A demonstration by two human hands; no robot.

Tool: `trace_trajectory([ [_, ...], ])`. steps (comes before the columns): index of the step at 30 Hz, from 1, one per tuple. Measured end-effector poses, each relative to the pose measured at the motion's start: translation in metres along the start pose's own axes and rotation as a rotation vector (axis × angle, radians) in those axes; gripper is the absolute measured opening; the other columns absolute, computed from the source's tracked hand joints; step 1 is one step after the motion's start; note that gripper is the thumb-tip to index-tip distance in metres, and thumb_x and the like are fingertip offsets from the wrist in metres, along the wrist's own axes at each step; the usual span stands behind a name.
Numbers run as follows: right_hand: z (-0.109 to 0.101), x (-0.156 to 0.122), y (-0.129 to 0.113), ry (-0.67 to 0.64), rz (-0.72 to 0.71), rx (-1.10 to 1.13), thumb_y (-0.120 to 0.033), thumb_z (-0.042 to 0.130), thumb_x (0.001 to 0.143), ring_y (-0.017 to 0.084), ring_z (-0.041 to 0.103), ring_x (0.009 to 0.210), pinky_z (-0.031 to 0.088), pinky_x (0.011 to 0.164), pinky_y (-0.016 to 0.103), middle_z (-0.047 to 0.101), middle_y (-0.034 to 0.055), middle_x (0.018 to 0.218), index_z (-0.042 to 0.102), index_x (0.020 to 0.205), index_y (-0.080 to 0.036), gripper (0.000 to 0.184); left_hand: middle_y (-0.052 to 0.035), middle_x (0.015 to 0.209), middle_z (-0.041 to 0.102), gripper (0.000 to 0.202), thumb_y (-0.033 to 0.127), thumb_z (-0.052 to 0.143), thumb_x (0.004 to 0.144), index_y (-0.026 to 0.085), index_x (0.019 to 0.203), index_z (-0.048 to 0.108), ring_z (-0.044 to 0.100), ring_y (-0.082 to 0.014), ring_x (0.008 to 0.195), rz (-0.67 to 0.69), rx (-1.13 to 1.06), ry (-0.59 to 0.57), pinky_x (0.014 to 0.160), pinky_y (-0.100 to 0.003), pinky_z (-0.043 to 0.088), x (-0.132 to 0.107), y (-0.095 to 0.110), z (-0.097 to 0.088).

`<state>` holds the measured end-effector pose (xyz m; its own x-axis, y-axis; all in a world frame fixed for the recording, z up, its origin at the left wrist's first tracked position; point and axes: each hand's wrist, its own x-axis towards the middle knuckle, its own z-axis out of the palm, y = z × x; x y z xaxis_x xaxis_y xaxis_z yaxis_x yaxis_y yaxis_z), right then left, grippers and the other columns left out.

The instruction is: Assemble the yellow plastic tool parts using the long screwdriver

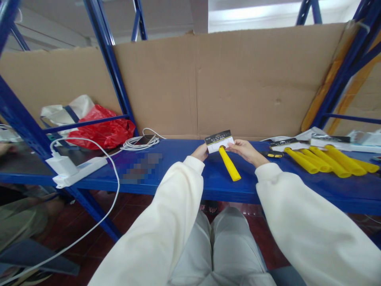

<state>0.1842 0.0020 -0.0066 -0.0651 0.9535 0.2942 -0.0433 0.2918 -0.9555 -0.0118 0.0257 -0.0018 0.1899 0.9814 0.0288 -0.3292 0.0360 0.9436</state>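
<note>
A small card (219, 141), black on top and white below, is held over the blue shelf (178, 174) between both hands. My left hand (200, 152) pinches its left edge and my right hand (245, 151) pinches its right edge. A yellow tube (229, 163) runs from under the card toward me, lying on the shelf or hanging from the card; I cannot tell which. Both arms wear white sleeves.
Several more yellow tubes (330, 159) and cards (285, 143) lie at the right of the shelf. A white power strip (79, 170) with a charger, a coiled white cable (139, 142) and a red bag (102, 129) sit at the left. A cardboard sheet (238, 79) backs the shelf.
</note>
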Motion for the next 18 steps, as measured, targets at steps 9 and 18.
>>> trace_trajectory([
  [9,-0.002,0.004,0.004,0.101,-0.027,-0.006,-0.042,0.103,0.069,0.022,0.08,0.089,0.065,0.098,0.039,0.079,0.0042,0.082,0.061,0.067,-0.022,0.046,-0.0109,0.095,0.082,0.041,0.062,0.079,0.09,0.022,0.094,0.079,0.073,-0.0299,0.113,0.006,0.063,0.027,0.097,-0.04,0.052,-0.003,0.009,-0.007],
  [18,-0.001,0.007,0.007,0.134,-0.014,-0.023,-0.037,0.105,0.063,0.02,0.077,0.085,0.065,0.091,0.035,0.076,0.0031,0.081,0.067,0.077,-0.022,0.044,-0.0071,0.08,0.078,0.018,0.026,0.091,0.081,0.017,0.081,0.076,0.075,-0.0235,0.092,-0.024,0.16,0.064,0.084,-0.033,0.055,-0.007,0.008,-0.012],
])
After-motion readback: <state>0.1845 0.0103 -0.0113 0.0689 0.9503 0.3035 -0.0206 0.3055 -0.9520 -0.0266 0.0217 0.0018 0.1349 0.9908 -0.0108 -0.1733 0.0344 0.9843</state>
